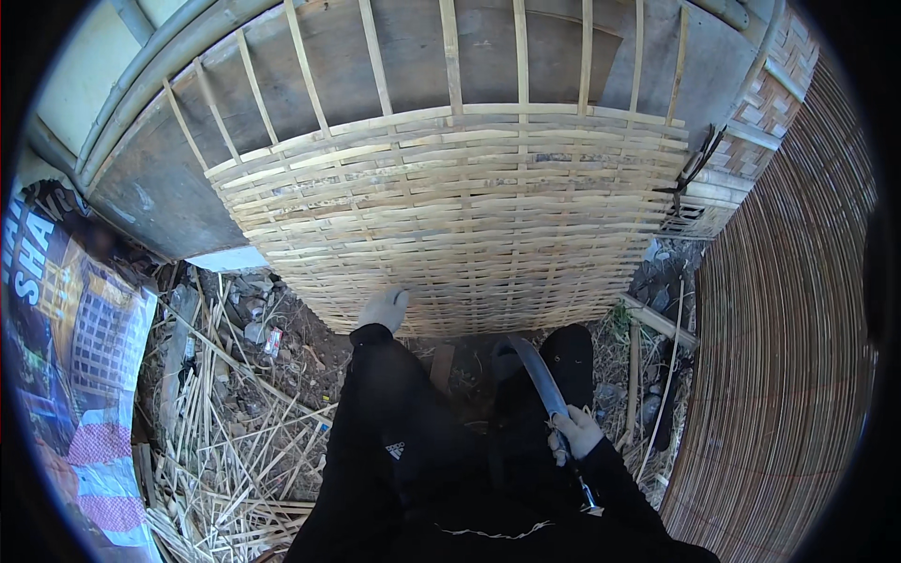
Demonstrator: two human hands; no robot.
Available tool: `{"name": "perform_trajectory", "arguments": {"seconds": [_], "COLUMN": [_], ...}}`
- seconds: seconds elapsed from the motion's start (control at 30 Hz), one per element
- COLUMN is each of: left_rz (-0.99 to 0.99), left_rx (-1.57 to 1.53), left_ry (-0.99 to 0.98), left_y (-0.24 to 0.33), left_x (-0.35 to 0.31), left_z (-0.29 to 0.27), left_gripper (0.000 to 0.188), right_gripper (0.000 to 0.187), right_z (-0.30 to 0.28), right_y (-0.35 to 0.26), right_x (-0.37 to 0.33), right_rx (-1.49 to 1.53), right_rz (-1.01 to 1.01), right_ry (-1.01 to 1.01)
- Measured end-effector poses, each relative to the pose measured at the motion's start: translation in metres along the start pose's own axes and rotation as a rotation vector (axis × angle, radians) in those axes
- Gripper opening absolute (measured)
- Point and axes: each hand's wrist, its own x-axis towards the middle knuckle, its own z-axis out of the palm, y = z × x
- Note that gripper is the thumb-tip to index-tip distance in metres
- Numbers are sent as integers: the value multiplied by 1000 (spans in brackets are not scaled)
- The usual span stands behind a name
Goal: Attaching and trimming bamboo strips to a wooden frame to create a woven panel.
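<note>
A woven bamboo panel leans in front of me, its bare upright slats sticking out above the weave. Against its lower left part rests my left hand, light in colour; the fingers appear to lie flat on the weave, holding nothing that I can see. My right hand is closed around the grip of a curved machete over my right leg. Its dark, broad blade points up and away, toward the panel's lower edge. Below the hand a thin shiny end of the tool shows.
Loose bamboo strips and litter cover the ground at the left. A printed banner sheet hangs along the left side. Rolled slat matting curves along the right. Behind the panel stands a grey board.
</note>
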Motion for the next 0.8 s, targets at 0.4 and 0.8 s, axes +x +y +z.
{"name": "perform_trajectory", "arguments": {"seconds": [0.4,0.8], "left_rz": [282,57], "left_rx": [-920,-604], "left_ry": [-473,108], "left_y": [140,64], "left_x": [-230,-262], "left_z": [52,-76], "left_gripper": [50,47], "right_gripper": [52,71], "right_z": [73,173], "right_y": [-50,-49], "right_x": [9,80], "right_rx": [-118,137], "right_rz": [-518,-707], "right_ry": [149,-423]}}
